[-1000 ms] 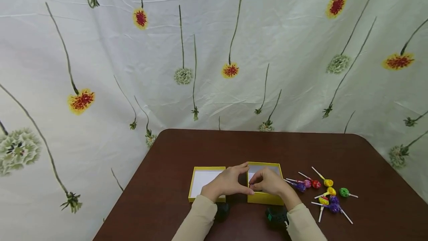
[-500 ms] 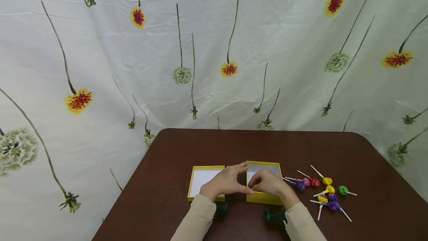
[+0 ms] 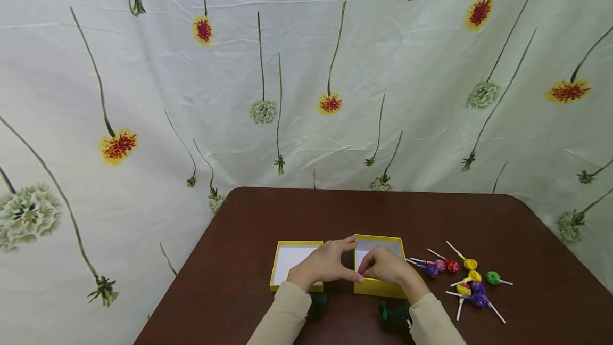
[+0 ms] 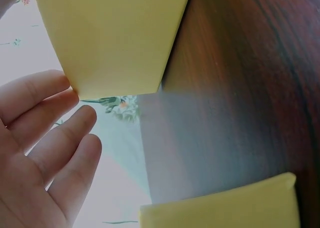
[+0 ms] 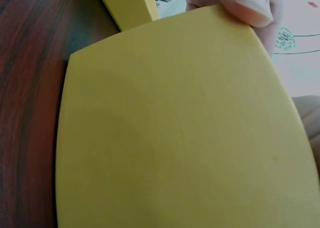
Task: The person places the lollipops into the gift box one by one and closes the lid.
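Note:
In the head view an open yellow box (image 3: 380,287) with a pale inside stands on the table. My left hand (image 3: 325,264) spans its left side, thumb at the front corner and fingers at the back one. The left wrist view has those fingertips (image 4: 67,85) against an edge of the box (image 4: 115,38). My right hand (image 3: 385,266) reaches over the front wall, fingers bent down inside; whatever is at their tips is hidden. Across the right wrist view spreads the box wall (image 5: 175,123), the left thumb (image 5: 250,5) on its corner and part of my right hand (image 5: 311,115) behind it.
A shallow yellow tray-like lid (image 3: 275,265) with a white inside lies left of the box. Several wrapped lollipops, among them a green one (image 3: 493,278) and a purple one (image 3: 479,299), are scattered on the right of the brown table (image 3: 239,222). A flowered cloth (image 3: 306,79) hangs behind.
A small dark lollipop head showed at the right fingertips a second ago and is now out of sight. Those fingers sit slightly farther inside the box. The left hand keeps its hold.

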`<state>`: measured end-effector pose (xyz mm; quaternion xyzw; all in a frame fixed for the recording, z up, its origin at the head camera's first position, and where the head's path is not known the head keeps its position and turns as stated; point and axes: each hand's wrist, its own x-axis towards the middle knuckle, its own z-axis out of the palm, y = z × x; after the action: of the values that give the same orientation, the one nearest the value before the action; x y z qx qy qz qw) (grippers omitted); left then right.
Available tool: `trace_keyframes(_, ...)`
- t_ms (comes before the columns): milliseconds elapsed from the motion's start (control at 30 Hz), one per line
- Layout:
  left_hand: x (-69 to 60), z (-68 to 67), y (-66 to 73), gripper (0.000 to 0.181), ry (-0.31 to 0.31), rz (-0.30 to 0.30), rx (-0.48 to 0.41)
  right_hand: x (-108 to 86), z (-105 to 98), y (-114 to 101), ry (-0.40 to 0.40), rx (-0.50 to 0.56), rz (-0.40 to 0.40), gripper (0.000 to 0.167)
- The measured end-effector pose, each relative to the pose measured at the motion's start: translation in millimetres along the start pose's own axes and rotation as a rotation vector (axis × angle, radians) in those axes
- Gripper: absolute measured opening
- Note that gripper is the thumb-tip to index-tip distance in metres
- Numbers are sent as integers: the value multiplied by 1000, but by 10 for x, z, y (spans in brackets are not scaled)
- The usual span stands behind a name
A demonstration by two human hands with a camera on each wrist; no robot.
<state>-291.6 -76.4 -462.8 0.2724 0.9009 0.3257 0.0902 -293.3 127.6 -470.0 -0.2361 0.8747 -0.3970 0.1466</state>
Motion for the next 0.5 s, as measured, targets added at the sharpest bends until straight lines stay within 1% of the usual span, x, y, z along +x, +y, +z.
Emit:
trace_keyframes(167, 11, -3, -11, 87, -9, -7, -2, -6, 5, -9, 8, -1, 13, 7)
trace_keyframes(367, 18, -20, -27, 86, -20, 2, -35, -3, -1, -44, 24, -6, 19, 4)
trace_keyframes(500, 11, -32, -19, 86, -27, 5, -40, -31, -60, -103, 46, 15, 61, 7)
